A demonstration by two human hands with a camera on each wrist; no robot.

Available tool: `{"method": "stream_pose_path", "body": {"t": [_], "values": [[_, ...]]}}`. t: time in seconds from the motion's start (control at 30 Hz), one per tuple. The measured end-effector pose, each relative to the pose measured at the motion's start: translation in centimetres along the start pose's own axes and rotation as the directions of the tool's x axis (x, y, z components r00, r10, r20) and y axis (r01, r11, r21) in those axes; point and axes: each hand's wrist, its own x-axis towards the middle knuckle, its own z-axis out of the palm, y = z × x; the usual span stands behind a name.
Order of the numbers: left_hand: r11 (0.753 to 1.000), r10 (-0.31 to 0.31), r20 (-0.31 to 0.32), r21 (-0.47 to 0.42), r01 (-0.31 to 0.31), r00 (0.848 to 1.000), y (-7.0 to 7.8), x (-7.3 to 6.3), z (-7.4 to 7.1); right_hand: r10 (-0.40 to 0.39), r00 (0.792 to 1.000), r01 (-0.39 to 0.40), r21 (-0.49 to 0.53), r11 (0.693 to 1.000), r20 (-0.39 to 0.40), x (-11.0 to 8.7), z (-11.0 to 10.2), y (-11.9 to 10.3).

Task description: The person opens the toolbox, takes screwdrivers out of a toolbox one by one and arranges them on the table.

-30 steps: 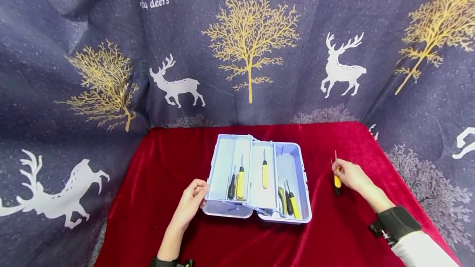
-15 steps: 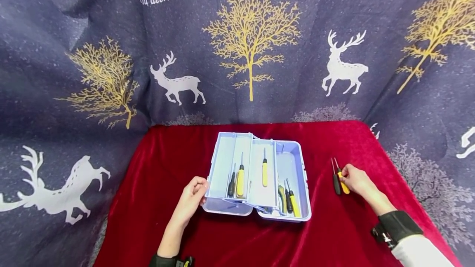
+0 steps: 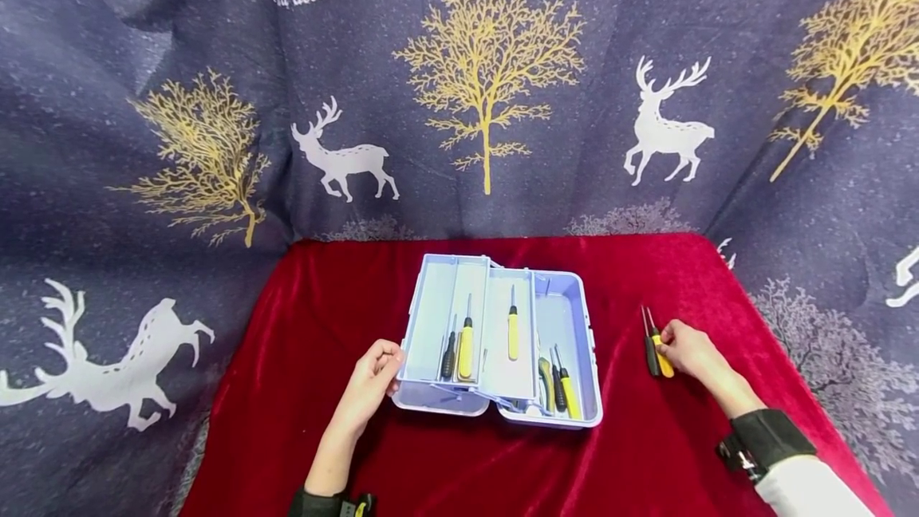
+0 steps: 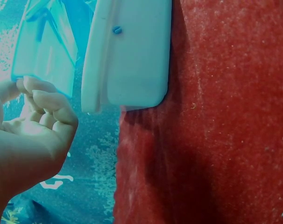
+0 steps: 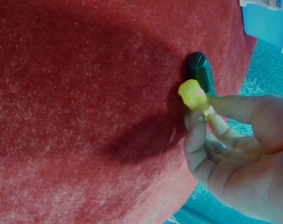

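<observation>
A white deer [image 3: 108,377] marks the far left of a dark backdrop [image 3: 560,190] printed with deer and golden trees, which hangs around a red cloth [image 3: 287,309]. At left, a person's left hand [image 3: 372,377], a black band [image 3: 316,505] around its wrist, pinches the near left edge of the left tray [image 3: 435,309] of an open, pale blue toolbox [image 3: 554,313]. In that tray a black-handled screwdriver [image 3: 448,359] and a yellow-handled screwdriver [image 3: 465,351] lie side by side toward the near end, shafts pointing far. The next tray to the right [image 3: 497,369] bears a single yellow screwdriver [image 3: 513,337], its shaft also pointing far. In the box's deep right section, near end, a tool with a curved yellow-green handle [image 3: 548,385], a dark-handled tool [image 3: 558,393] and a third yellow-handled tool [image 3: 570,397] sit close together.

Right of the toolbox and well apart from it, a slim tool with a black handle [image 3: 652,357] lies on the cloth, its shaft pointing far. Just to its right, a yellow-and-black screwdriver [image 3: 666,367] is gripped between the thumb and fingertips of the right hand [image 3: 692,353]; whether it touches the cloth is unclear. A black wristband [image 3: 771,441] and a white sleeve [image 3: 814,489] follow at the near right.
</observation>
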Motion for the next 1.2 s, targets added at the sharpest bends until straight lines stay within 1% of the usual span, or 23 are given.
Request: {"method": "stream_pose_path", "body": {"t": [0.23,0.4,0.57,0.63,0.73,0.93,1.1,1.2], "values": [[1.000,-0.005,-0.006,-0.005,0.005,1.000,0.1,0.0,0.0,-0.002,1.000,0.002,-0.014,1.000,0.002,0.2,-0.2,-0.1],[1.000,-0.002,0.002,-0.004,0.002,1.000,-0.1,0.0,0.0,-0.006,1.000,0.006,-0.035,0.999,-0.019,0.3,-0.3,-0.1],[1.000,0.014,0.001,0.005,-0.014,1.000,-0.2,0.0,0.0,-0.002,1.000,0.001,-0.026,1.000,-0.028,0.6,-0.7,-1.3],[1.000,0.023,0.001,0.008,-0.023,1.000,-0.2,0.0,0.0,-0.018,0.999,0.017,-0.021,1.000,-0.038,0.8,-0.9,-2.2],[0.999,0.031,0.001,0.014,-0.031,1.000,-0.3,0.0,0.0,-0.065,0.996,0.064,-0.015,0.998,-0.067,1.0,-1.1,-3.9],[1.000,0.014,0.003,-0.004,-0.014,1.000,-0.3,-0.1,0.0,-0.161,0.983,0.163,0.014,0.987,-0.086,1.7,-1.8,-8.1],[1.000,0.001,0.004,-0.021,-0.001,1.000,-0.1,0.0,0.0,-0.246,0.964,0.251,0.034,0.967,-0.095,2.4,-3.0,-12.2],[1.000,0.002,0.002,-0.020,-0.002,1.000,0.0,0.0,0.0,-0.300,0.948,0.306,0.042,0.951,-0.107,2.6,-3.2,-14.8]]}}
